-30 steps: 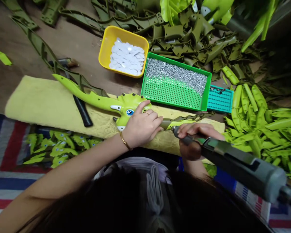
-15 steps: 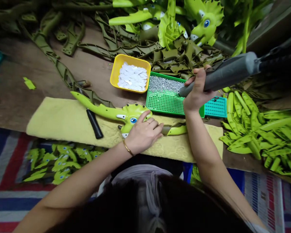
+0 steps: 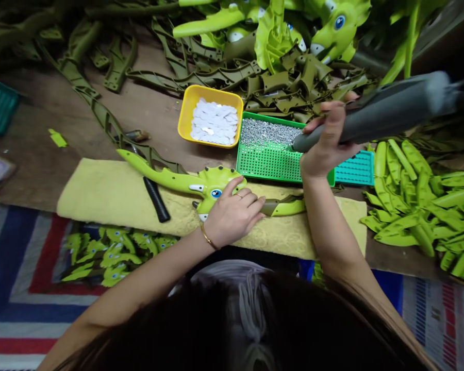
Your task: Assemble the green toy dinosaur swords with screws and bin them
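My left hand (image 3: 235,214) lies over a lime-green plastic dinosaur-head toy (image 3: 212,180), holding it down on a folded yellow towel (image 3: 96,188). The toy has a blue eye, a frill, a long curved piece at left and an olive-and-green piece at right. My fingers cover part of its head. My right hand (image 3: 327,141) is wrapped round a grey electric screwdriver (image 3: 386,113). Its tip points down into a green perforated tray (image 3: 270,167), beside a heap of small silver screws (image 3: 266,131). Whether a screw sits on the tip is too small to tell.
Left of the screw tray stands a yellow bin (image 3: 183,121) of white flat pieces. A black-handled hammer (image 3: 156,198) lies partly under the toy. Olive parts (image 3: 305,77) and green heads (image 3: 340,31) are piled behind; green pieces (image 3: 413,201) heap up at right.
The view has shifted slightly, so the bench appears farther right. The left hand stays on the toy, and the screwdriver tip remains at the screw tray.
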Demonstrator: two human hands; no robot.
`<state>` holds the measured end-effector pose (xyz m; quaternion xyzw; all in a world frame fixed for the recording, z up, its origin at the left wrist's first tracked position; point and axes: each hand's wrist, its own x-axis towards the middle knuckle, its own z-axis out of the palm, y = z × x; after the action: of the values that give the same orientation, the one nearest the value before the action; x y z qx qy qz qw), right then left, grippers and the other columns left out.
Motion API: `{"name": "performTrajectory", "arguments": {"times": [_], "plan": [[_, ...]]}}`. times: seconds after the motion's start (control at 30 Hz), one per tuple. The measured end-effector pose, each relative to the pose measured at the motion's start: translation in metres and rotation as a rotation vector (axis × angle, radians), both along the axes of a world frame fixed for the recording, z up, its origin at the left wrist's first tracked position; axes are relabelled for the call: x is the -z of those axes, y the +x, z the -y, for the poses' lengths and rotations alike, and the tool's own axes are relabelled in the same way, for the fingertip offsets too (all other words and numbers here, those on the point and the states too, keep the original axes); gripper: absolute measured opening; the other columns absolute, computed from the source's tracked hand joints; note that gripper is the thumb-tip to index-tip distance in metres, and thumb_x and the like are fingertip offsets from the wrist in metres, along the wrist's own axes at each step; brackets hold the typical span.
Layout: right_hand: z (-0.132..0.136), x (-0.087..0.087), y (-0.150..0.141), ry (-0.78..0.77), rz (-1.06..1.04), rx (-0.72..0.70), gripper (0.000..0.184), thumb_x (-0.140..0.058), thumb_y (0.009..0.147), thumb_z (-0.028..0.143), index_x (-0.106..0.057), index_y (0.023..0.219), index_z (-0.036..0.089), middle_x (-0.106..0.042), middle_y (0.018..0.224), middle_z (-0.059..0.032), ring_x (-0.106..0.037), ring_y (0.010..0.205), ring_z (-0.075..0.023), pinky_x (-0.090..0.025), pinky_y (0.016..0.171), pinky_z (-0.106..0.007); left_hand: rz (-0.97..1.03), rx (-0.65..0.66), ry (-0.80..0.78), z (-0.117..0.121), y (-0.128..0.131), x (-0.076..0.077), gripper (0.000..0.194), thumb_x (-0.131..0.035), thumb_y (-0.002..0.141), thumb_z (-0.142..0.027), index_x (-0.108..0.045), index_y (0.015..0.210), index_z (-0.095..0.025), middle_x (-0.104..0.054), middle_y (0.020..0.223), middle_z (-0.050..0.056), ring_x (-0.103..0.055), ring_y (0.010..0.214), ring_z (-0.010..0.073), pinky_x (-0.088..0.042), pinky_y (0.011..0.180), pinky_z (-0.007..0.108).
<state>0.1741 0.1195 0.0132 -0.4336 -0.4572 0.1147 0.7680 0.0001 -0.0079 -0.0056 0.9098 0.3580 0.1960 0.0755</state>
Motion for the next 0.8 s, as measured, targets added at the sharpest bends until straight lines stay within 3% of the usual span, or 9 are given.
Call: {"name": "performTrajectory", "arguments": {"times": [0.07, 0.17, 0.23, 0.33, 0.47, 0.67, 0.8], "plan": [[0.018, -0.015, 0.002, 0.022, 0.011, -0.05, 0.029, -0.053, 0.088, 0.054, -0.056, 0.106, 0.031, -0.056, 0.09, 0.0023, -0.051, 0.048, -0.0043, -0.043, 0.045, -0.024, -0.008, 0.001, 0.011, 0.0, 0.0, 0.0, 0.028, -0.054, 0.093, -0.033, -0.066, 0.109, -0.014, -0.073, 0.092, 0.006, -0.066, 0.09, 0.0194, -0.038, 0.107, 0.049], [0.058, -0.034, 0.0, 0.018, -0.016, -0.239, 0.025, -0.057, 0.088, 0.048, -0.06, 0.107, 0.033, -0.057, 0.087, 0.0037, -0.051, 0.047, -0.0033, -0.04, 0.042, -0.021, -0.018, 0.004, -0.002, -0.001, 0.001, -0.001, 0.028, -0.054, 0.093, -0.034, -0.067, 0.109, -0.014, -0.073, 0.091, 0.006, -0.066, 0.089, 0.0203, -0.038, 0.107, 0.05], [0.086, -0.037, -0.003, -0.06, 0.004, -0.334, 0.024, -0.062, 0.084, 0.047, -0.062, 0.104, 0.033, -0.058, 0.085, 0.0039, -0.051, 0.047, -0.0039, -0.042, 0.042, -0.021, -0.017, 0.003, -0.028, -0.002, 0.001, -0.002, 0.028, -0.054, 0.093, -0.033, -0.067, 0.108, -0.014, -0.073, 0.091, 0.007, -0.066, 0.088, 0.021, -0.039, 0.106, 0.051], [0.113, -0.031, -0.006, -0.232, 0.12, -0.327, 0.031, -0.06, 0.083, 0.056, -0.056, 0.105, 0.035, -0.057, 0.085, 0.0026, -0.053, 0.049, -0.0071, -0.047, 0.045, -0.024, -0.003, -0.002, -0.067, -0.002, 0.002, -0.002, 0.028, -0.054, 0.092, -0.033, -0.067, 0.109, -0.015, -0.073, 0.09, 0.007, -0.066, 0.088, 0.0219, -0.037, 0.107, 0.053], [0.118, -0.022, -0.005, -0.271, 0.161, -0.323, 0.033, -0.055, 0.084, 0.059, -0.052, 0.109, 0.038, -0.055, 0.089, 0.0011, -0.057, 0.057, -0.0112, -0.05, 0.05, -0.028, -0.04, 0.003, -0.047, -0.003, 0.002, -0.001, 0.029, -0.052, 0.093, -0.034, -0.066, 0.11, -0.015, -0.072, 0.091, 0.006, -0.065, 0.088, 0.0218, -0.036, 0.108, 0.053], [0.113, -0.009, -0.006, -0.174, 0.078, -0.393, 0.023, -0.066, 0.08, 0.047, -0.057, 0.094, 0.031, -0.05, 0.072, 0.0056, -0.05, 0.046, -0.0064, -0.043, 0.041, -0.023, -0.076, 0.005, -0.005, -0.003, 0.002, -0.002, 0.03, -0.051, 0.094, -0.035, -0.066, 0.11, -0.015, -0.071, 0.087, 0.004, -0.065, 0.086, 0.021, -0.037, 0.108, 0.051], [0.122, -0.009, -0.002, -0.321, 0.171, -0.374, 0.034, -0.061, 0.076, 0.061, -0.051, 0.094, 0.033, -0.047, 0.066, 0.0076, -0.049, 0.045, -0.0084, -0.045, 0.043, -0.026, -0.064, 0.003, -0.004, -0.002, 0.002, -0.002, 0.029, -0.052, 0.093, -0.034, -0.067, 0.107, -0.014, -0.07, 0.084, 0.005, -0.065, 0.085, 0.021, -0.038, 0.107, 0.05]]}}
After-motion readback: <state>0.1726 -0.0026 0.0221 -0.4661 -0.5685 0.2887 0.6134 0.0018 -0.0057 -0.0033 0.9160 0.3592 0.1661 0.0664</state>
